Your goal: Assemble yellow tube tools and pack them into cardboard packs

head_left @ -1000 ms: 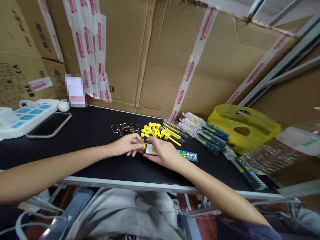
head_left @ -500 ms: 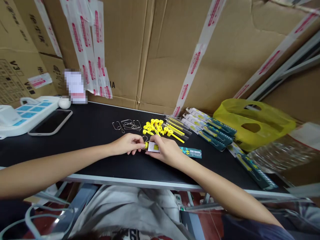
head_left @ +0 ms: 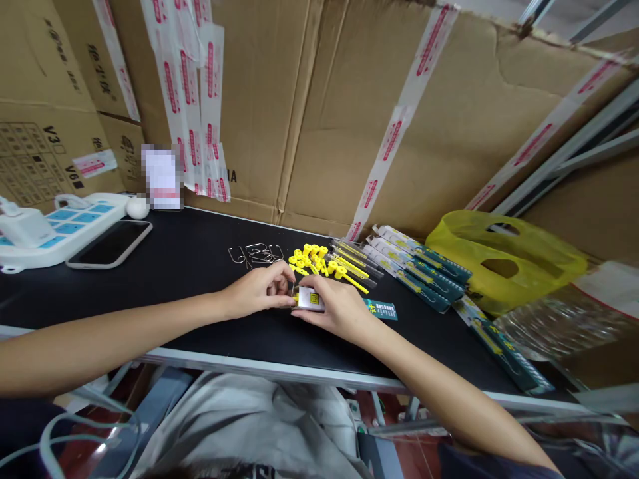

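- Head view: grey cloth (head_left: 249, 426) lies nearest, below the edge of the black table (head_left: 200, 326).
- Over the table, the left hand (head_left: 263, 291) pinches a wire hook (head_left: 293, 290) between thumb and index finger; its other fingers curl in.
- Just beside it, the right hand (head_left: 342, 307) grips a white box (head_left: 311, 299), thumb on the near side showing less clearly than the fingers; the box's left end faces the hook, with a bit of yellow between.
- Past the right hand's wrist side shows a teal end (head_left: 383, 310); whether it joins the box is hidden.
- At right, one pack (head_left: 504, 346) lies aslant near the table edge, a clear bottle (head_left: 554, 326) beside it.
- Beyond the hands sit loose hooks (head_left: 257, 254), a heap of yellow parts (head_left: 312, 254) and clear tubes (head_left: 357, 256), left to right.
- More packs (head_left: 422, 269) overlap next to the tubes, near a yellow bag (head_left: 539, 259).
- Far left, a phone (head_left: 110, 246) lies against a power strip (head_left: 67, 226).
- Cardboard (head_left: 254, 120) stands behind, taped.
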The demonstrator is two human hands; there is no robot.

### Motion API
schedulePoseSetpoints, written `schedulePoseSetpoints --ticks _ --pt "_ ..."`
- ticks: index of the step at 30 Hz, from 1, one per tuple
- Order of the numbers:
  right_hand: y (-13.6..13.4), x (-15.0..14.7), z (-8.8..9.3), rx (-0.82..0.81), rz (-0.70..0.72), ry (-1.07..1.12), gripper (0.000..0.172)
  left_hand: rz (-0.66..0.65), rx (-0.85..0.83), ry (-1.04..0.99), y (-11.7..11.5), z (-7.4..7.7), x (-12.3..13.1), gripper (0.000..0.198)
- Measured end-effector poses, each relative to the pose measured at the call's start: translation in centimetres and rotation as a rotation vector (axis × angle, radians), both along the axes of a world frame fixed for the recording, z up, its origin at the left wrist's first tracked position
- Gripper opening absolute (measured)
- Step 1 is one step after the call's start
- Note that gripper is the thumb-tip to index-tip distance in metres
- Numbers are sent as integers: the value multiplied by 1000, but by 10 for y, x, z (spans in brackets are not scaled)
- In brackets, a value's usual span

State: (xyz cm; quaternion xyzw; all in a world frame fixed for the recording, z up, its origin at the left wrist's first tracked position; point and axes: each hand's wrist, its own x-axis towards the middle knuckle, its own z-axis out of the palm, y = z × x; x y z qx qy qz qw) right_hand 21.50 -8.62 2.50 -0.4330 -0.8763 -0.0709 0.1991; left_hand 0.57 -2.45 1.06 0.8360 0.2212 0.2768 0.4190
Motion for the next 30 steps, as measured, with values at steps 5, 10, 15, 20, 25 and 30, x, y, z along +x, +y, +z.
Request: schedulePoseSetpoints --ticks 5,10,15,20,25,30 --pt "-2 -1 4 -48 -178 -47 50 -18 -233 -46 2 -2 2 30" --pt "-1 3 5 -33 -115 -106 42 42 -325 -100 9 2 2 33" --pt "0 4 4 27 -163 -87 41 97 -402 -232 8 4 2 33" --pt "1 3 3 37 -196 -73 38 18 -314 -194 1 0 6 33" --pt "1 1 0 60 -190 -48 39 64 30 -160 1 -2 6 24" --pt "0 1 1 28 -54 -101 39 115 65 -134 4 -6 5 22"
